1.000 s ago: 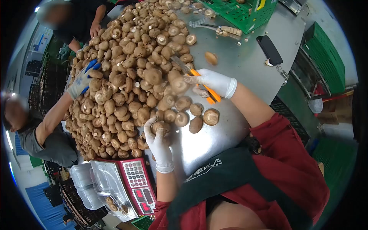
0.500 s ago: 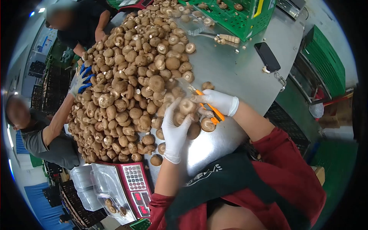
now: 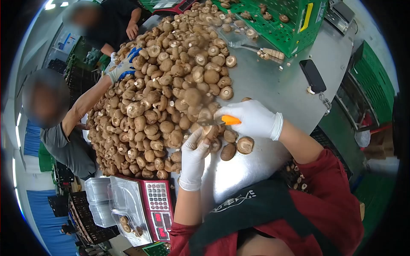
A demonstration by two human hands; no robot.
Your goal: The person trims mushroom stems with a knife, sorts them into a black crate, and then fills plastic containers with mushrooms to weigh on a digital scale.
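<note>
My left hand [image 3: 194, 160], in a white glove, pinches a shiitake mushroom [image 3: 209, 131] at the near edge of a big heap of shiitake mushrooms [image 3: 149, 98]. My right hand [image 3: 252, 117], gloved as well, is closed around an orange-handled utility knife [image 3: 231, 120]. Its blade end lies close to the held mushroom; motion blur hides whether they touch. Just below my right hand, a few loose mushrooms [image 3: 245, 145] rest on the metal table [image 3: 260, 87].
A red scale [image 3: 156, 196] with a clear tray [image 3: 128, 224] holding mushrooms stands at lower left. Beyond my right hand are a phone [image 3: 312, 76], a wooden-handled knife [image 3: 272, 53] and a green crate [image 3: 305, 34]. A co-worker's gloved hand [image 3: 124, 68] touches the heap.
My right hand has turned, so less of the orange handle shows. My left hand has moved slightly down with a mushroom. The view has shifted; the co-worker's gloved hand has reached further over the heap.
</note>
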